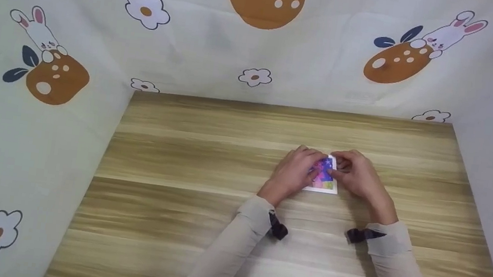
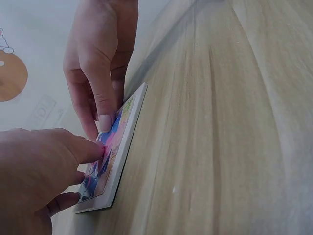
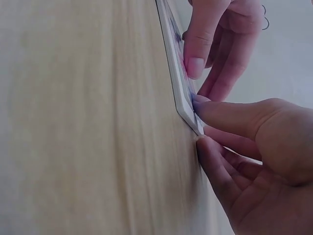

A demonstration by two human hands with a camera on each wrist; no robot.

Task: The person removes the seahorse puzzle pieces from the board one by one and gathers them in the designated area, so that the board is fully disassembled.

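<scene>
A small, flat board with a white border and a colourful picture (image 1: 328,184) lies on the wooden table, right of its middle. My left hand (image 1: 294,169) covers the board's left part, its thumb on the picture and its fingers curled toward the far side. At the right edge, my right hand (image 1: 360,175) pinches the board, with the thumb (image 3: 230,116) on top and fingertips against the border. In the left wrist view the picture shows blue and pink patches. Both hands hide much of it.
A wood-grain table top (image 1: 158,227) stretches around the hands. Pale cloth (image 1: 202,42) printed with rabbits, orange fruit and flowers stands up along the back and both sides. Each wrist wears a dark strap, the left one (image 1: 278,227) near the cuff.
</scene>
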